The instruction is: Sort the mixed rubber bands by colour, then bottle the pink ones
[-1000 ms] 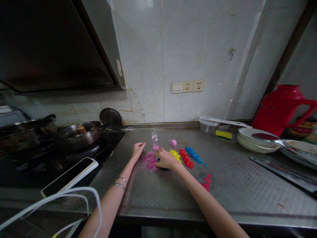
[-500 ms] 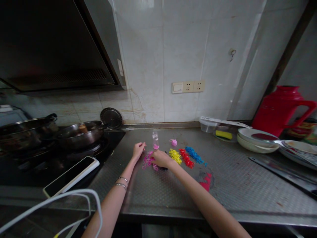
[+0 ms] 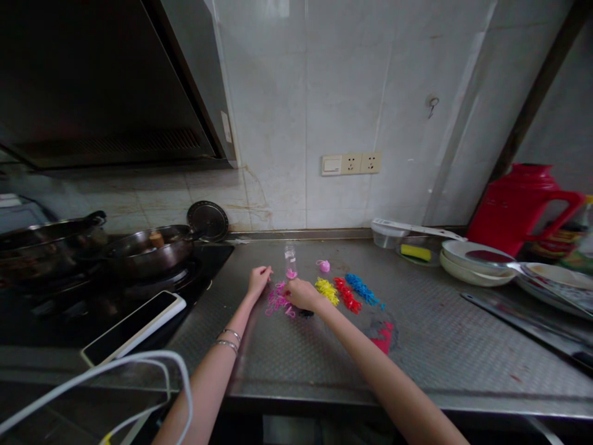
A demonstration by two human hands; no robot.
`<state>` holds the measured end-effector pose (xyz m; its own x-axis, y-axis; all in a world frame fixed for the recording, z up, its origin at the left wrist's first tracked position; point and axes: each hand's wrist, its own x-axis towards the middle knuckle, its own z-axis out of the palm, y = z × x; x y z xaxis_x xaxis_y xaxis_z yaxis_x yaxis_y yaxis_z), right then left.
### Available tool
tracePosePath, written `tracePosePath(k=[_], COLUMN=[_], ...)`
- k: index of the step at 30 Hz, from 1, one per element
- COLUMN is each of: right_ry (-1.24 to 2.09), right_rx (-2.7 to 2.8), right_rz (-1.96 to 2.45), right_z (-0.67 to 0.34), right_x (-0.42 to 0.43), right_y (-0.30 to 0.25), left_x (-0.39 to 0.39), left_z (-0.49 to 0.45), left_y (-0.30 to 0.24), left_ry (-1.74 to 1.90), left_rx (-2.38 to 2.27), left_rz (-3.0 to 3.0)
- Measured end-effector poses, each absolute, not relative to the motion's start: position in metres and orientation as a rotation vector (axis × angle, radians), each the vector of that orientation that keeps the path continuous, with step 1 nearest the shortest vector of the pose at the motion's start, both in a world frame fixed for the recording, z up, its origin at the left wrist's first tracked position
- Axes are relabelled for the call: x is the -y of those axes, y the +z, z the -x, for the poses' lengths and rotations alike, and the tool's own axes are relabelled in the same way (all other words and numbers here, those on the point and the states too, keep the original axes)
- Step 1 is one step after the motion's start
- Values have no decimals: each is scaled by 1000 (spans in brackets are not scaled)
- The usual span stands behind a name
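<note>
My right hand (image 3: pixel 302 293) rests curled on the steel counter (image 3: pixel 430 346), its fingers pinched at the edge of a loose pile of pink rubber bands (image 3: pixel 277 300). My left hand (image 3: pixel 257 279) hovers just left of that pile with fingers pinched together; what they hold is too small to make out. A small clear bottle (image 3: pixel 290 262) with pink bands at its bottom stands upright just behind the hands. Its pink cap (image 3: pixel 323 266) lies to the right. Yellow (image 3: pixel 327 290), red (image 3: pixel 347 296) and blue (image 3: pixel 363 289) band piles lie in a row right of my right hand.
A stove with two dark pans (image 3: pixel 143 250) fills the left. A phone (image 3: pixel 134 326) and white cable (image 3: pixel 115 364) lie at the front left. Bowls and plates (image 3: pixel 467 259), a sponge dish (image 3: pixel 416 252) and a red thermos jug (image 3: pixel 519 207) stand at the right. A red scrap (image 3: pixel 382 339) lies on the counter.
My right hand has slid a little back and left over the pink pile, gathering the bands closer. My left hand has stayed in place.
</note>
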<state>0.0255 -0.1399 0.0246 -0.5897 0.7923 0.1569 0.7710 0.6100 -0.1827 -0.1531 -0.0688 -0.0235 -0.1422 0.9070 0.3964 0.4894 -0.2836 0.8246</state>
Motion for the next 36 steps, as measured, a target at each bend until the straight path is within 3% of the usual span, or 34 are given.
tracePosePath(k=[13,22,36], right_ry=[457,239,125], right_rx=[2330,2102,2337], right_rz=[940,1108,1289], right_z=[-35,-51,-38], right_x=[118,62,40], right_y=[50,106,112], left_x=[70,70,74], left_z=[150,150,148], left_y=[-21,-24,-20], left_ry=[1405,1418,1424], left_rx=[-1599,-1576,-1573], left_rz=[-1670,-1640,-1610])
